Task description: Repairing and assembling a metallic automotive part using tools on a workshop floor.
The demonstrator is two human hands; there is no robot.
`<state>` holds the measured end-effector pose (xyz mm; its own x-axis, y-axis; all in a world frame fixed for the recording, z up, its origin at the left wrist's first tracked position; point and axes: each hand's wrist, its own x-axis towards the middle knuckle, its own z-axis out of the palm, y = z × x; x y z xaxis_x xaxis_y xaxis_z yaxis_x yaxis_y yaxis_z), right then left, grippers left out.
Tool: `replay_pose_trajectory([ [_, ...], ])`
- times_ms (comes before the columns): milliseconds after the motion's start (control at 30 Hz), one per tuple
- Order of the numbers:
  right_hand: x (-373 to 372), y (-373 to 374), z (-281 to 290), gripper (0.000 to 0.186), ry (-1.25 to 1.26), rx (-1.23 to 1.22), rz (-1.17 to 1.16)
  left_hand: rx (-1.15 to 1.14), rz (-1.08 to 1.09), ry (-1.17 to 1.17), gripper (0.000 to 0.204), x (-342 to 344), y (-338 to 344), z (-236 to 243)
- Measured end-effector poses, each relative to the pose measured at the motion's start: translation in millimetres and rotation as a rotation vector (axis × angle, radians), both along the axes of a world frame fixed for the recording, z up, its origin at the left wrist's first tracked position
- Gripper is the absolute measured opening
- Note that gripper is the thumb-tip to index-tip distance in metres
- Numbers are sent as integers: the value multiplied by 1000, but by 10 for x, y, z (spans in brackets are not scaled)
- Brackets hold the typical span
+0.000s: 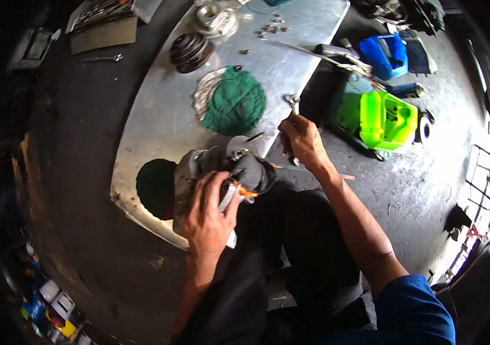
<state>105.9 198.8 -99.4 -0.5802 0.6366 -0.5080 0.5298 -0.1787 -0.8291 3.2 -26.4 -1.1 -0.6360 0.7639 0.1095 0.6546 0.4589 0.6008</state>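
Note:
At the near edge of the metal bench, a grey cast-metal machine part (196, 164) with a dark rounded end and an orange connector lies close to my knees. My left hand (207, 215) grips its near side, fingers curled over the top and the thumb by the orange piece. To the right, past the bench edge, my right hand (304, 141) is closed round the handle of a ratchet wrench (294, 100). The ratchet's round head points away from me, apart from the machine part. My fingers hide most of its handle.
A green cloth (236, 103) lies beyond the part, near a black pulley (190, 52). Small nuts or bolts (273, 27) are scattered farther back. Cut-open green (387, 121) and blue (384, 56) plastic containers stand right of the bench. A spanner (104, 58) lies on the left floor.

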Motion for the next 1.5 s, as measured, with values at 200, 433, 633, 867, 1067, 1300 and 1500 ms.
replay_pose_trajectory([
  [200,935,-139,-103,21,-154,393,326,-56,-9,32,35,-106,99,39],
  [433,1141,-178,-119,21,-268,295,148,-59,41,-79,27,-199,393,86],
  [633,1058,-254,-183,22,-171,395,205,-150,56,-36,28,-296,322,121],
  [867,1115,-193,-202,20,-243,427,225,-61,53,-43,27,-174,325,40],
  [1067,791,-103,-208,17,-141,536,275,-72,67,0,29,-90,220,36],
  [1300,-692,354,-194,24,9,811,336,-38,50,31,30,-77,151,4],
  [1500,-1415,644,-587,27,4,997,436,-4,38,2,30,-71,187,-9],
])
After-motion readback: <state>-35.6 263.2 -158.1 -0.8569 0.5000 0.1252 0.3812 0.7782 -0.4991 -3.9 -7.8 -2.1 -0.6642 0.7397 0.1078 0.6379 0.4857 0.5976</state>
